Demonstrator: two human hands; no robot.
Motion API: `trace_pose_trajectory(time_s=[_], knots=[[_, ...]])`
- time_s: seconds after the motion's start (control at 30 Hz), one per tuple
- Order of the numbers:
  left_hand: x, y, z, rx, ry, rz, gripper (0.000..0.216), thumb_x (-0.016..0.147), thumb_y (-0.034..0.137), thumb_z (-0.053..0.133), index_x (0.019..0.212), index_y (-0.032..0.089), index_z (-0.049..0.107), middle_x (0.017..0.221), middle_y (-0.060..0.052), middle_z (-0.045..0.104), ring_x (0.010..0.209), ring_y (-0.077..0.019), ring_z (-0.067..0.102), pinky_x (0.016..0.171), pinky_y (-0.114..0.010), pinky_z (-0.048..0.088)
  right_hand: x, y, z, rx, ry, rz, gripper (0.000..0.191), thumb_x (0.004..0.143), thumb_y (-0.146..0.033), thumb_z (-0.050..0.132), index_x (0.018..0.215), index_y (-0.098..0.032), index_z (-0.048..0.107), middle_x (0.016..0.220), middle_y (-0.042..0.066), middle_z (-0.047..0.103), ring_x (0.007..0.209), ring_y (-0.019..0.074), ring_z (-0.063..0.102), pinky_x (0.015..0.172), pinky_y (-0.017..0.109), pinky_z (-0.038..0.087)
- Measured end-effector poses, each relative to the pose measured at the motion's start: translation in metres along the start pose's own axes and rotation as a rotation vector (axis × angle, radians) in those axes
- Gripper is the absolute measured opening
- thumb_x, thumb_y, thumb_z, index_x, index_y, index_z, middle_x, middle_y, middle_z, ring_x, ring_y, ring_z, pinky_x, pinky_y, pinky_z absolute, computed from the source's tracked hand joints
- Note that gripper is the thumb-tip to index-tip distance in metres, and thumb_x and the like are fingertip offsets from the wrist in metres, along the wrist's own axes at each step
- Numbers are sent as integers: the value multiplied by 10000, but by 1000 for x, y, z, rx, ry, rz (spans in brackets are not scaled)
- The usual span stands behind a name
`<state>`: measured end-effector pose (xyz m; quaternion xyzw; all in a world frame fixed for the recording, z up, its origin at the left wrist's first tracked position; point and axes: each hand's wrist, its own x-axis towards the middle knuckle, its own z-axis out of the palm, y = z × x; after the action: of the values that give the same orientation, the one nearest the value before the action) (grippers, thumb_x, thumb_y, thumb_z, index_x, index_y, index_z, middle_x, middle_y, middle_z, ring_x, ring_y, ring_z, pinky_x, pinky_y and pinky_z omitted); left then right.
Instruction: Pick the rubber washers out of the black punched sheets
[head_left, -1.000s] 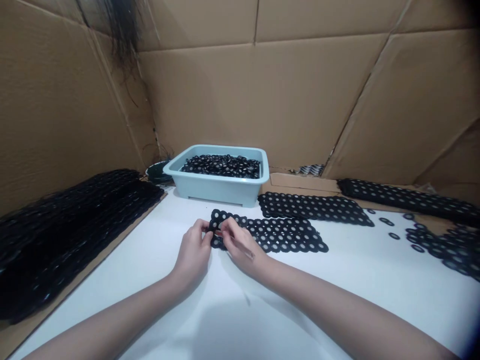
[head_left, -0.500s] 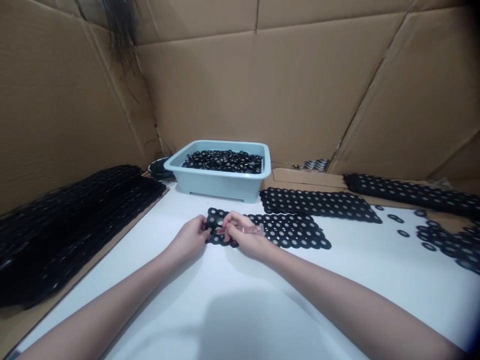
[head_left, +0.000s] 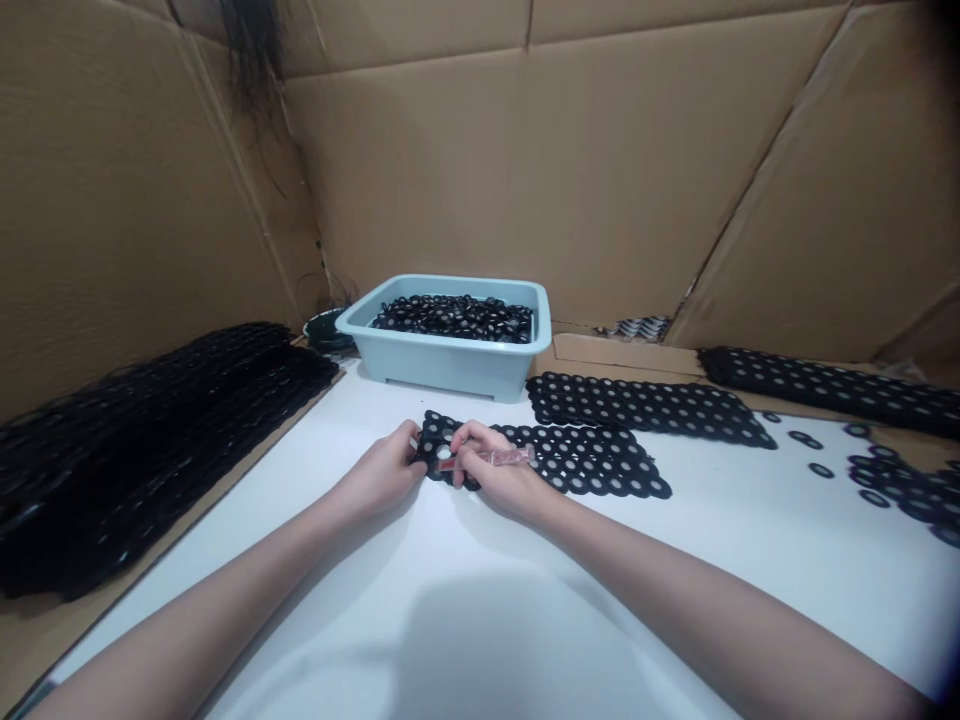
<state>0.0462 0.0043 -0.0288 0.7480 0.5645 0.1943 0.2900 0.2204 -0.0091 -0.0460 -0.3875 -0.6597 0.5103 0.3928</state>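
A strip of joined black rings with pale centres [head_left: 600, 462] lies flat on the white tabletop in front of me. My left hand [head_left: 388, 466] has its thumb and fingers closed at the strip's left end, pinching its edge. Over the left part of the strip, my right hand [head_left: 491, 475] grips a slim tool with a clear, reddish handle [head_left: 514, 456], held like a pen. Its tip points left, close to a ring whose centre [head_left: 444, 452] looks bright white. The exact contact of the tip is too small to make out.
Behind the strip stands a light blue basin [head_left: 450, 362] filled with black rings. Another ring strip [head_left: 645, 408] lies to its right, with loose rings [head_left: 821, 470] and a stacked pile [head_left: 832, 385] beyond. Black stringy bundles [head_left: 150, 440] line the left side. Cardboard walls [head_left: 585, 180] enclose the table.
The whole view has shifted slightly, so everything sits a little further right. The ring's white centre near the tool tip shows more plainly. Both hands keep nearly the same grip.
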Motion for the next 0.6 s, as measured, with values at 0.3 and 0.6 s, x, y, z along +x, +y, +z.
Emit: trace_pose_trajectory(time_s=[0.3, 0.6], knots=[[-19, 18, 8, 67, 180, -21, 127, 703, 170, 390, 821, 197, 425, 751, -33, 561, 689, -184, 514, 603, -270, 340, -9, -6, 12, -400, 59, -179, 130, 824, -188, 292, 857, -215, 415, 692, -17, 502, 598, 111, 477, 553, 227, 328], [-11, 10, 15, -65, 108, -63, 117, 673, 251, 462, 761, 184, 425, 656, 4, 506, 577, -146, 475, 524, -243, 333, -4, -5, 7, -291, 7, -113, 102, 809, -219, 318, 856, -213, 408, 664, -22, 519, 566, 106, 456, 525, 225, 324]])
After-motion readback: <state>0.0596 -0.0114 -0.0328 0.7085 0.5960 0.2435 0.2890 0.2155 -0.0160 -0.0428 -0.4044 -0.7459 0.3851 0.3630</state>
